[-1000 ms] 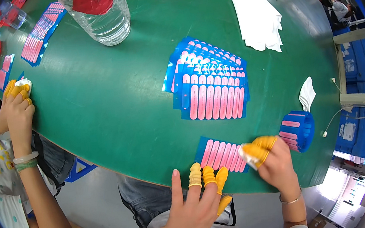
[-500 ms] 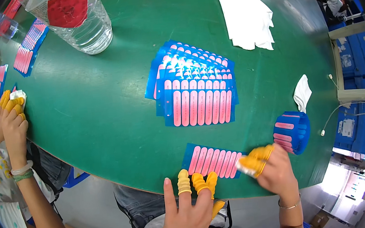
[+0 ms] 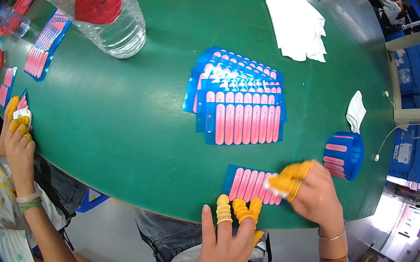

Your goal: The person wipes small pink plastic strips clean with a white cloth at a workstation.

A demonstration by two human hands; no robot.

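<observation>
A blue sheet with a row of pink rounded strips [image 3: 248, 183] lies near the table's front edge. My left hand [image 3: 225, 249] has its fingers stretched out and apart, with yellow finger cots on several of them. Its covered fingertips touch the lower edge of that sheet. My right hand [image 3: 312, 194], also in yellow finger cots, is closed on a small folded white cloth [image 3: 276, 186]. The cloth is over the sheet's right end and hides part of it; whether it presses on the strips I cannot tell.
A fanned stack of similar sheets [image 3: 243, 121] lies farther in on the green table [image 3: 130, 120]. To the right are a curled blue sheet [image 3: 343, 156] and white cloths [image 3: 298, 26]. A clear water container [image 3: 125, 39] stands back left. A co-worker's hand [image 3: 19, 138] wipes at the left edge.
My right hand with the white cloth has shifted slightly up and left over the strips. The whole view has slid a little to the right. My left hand stays at the sheet.
</observation>
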